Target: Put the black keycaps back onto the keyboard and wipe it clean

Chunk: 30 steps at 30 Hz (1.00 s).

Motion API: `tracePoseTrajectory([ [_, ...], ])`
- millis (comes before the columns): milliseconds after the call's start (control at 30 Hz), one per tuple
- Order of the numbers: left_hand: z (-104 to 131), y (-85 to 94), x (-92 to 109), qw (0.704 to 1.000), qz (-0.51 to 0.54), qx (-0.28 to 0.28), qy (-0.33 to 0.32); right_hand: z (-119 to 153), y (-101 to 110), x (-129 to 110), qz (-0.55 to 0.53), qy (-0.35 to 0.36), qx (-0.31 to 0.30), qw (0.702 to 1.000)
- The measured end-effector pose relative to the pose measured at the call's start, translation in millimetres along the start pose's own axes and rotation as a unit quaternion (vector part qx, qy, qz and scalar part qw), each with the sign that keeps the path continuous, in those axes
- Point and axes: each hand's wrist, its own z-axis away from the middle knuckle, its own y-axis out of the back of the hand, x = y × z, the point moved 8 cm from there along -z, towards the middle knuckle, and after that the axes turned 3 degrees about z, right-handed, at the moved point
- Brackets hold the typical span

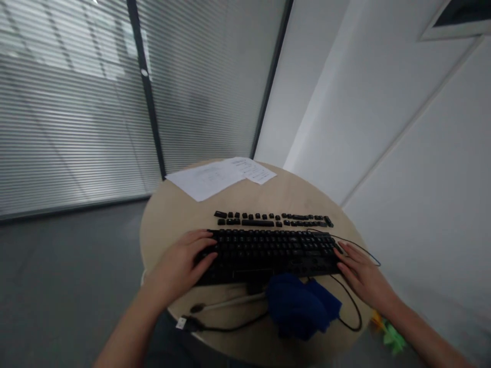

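A black keyboard (264,251) lies across the round table, its lower part bare of several keys. My left hand (187,258) grips its left end, thumb and fingers resting over the edge. At the opposite end, my right hand (356,266) has its fingertips against the right edge, holding it there. Beyond the keyboard, loose black keycaps (264,216) are laid out in two rows, with a long space bar (258,223) among them. A crumpled blue cloth (299,306) sits in front of the keyboard's near edge.
Near the table's front lie a thin light-handled tool (230,301) with a dark tip and a cable's USB plug (187,323). Cable also loops at the right (358,312). Paper sheets (215,179) lie at the back of the round table (161,214). A white wall (402,168) rises at right.
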Motion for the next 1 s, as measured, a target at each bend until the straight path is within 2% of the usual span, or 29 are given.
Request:
tracePoseTrajectory([
  [133,3.3,5.3,4.1,1.000,0.005,0.010,0.000,-12.4,9.2,-7.0,-0.002,-0.006,0.034,0.999],
  [233,3.4,11.4,1.1,0.999,0.027,0.020,0.021,-44.9,33.0,-28.0,-0.046,-0.024,0.062,0.997],
  [400,-14.0,24.7,-20.9,0.995,0.060,0.021,0.078,-127.6,76.1,-99.5,-0.153,0.029,0.122,0.980],
  [500,-37.7,24.2,-40.1,0.994,0.058,0.016,0.093,-170.3,86.7,-138.4,-0.231,0.058,0.169,0.957],
  [567,-54.6,15.8,-55.1,0.993,0.062,0.005,0.101,-185.7,85.9,-157.4,-0.273,0.071,0.203,0.938],
  [700,-79.1,-7.5,-80.7,0.991,0.088,-0.027,0.102,-185.1,62.1,-183.9,-0.299,0.108,0.200,0.927],
  [833,-84.5,-16.9,-98.1,0.986,0.117,-0.027,0.115,-167.0,36.9,-190.1,-0.310,0.120,0.170,0.928],
  [1000,-79.2,-20.6,-100.9,0.983,0.138,-0.038,0.119,-162.9,37.5,-186.3,-0.356,0.101,0.147,0.917],
])
